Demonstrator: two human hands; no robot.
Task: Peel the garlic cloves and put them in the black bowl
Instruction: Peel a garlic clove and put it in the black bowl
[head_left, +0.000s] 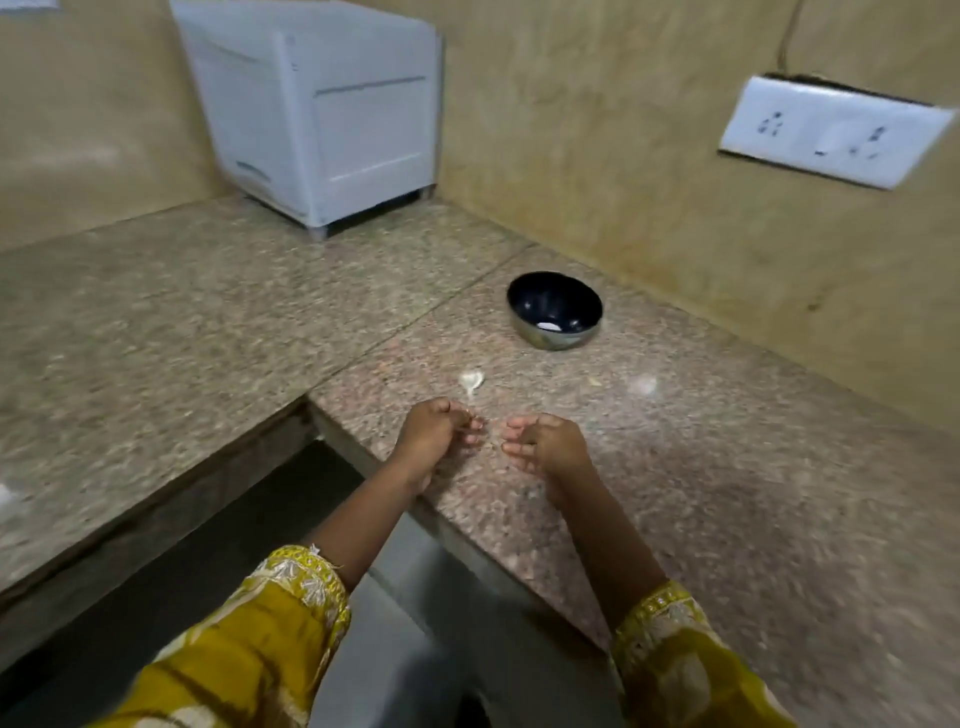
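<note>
The black bowl (554, 291) stands on the granite counter (727, 493) near the right wall, with one pale peeled clove (548, 326) inside. My left hand (434, 434) rests at the counter's front edge, fingers curled, pinching a small pale bit that looks like a garlic clove (468, 413); blur hides its detail. My right hand (545, 441) lies just right of it, a small gap apart, with its fingers loosely curled and nothing visible in them. A whitish garlic piece (471, 381) with a thin tail lies just beyond my left hand.
Another pale scrap (642, 385) and a small crumb (595, 382) lie on the counter right of the garlic piece. A white appliance (322, 114) stands in the back corner. A wall socket plate (831, 130) is at the right. A dark gap (291, 499) opens below the counter edge.
</note>
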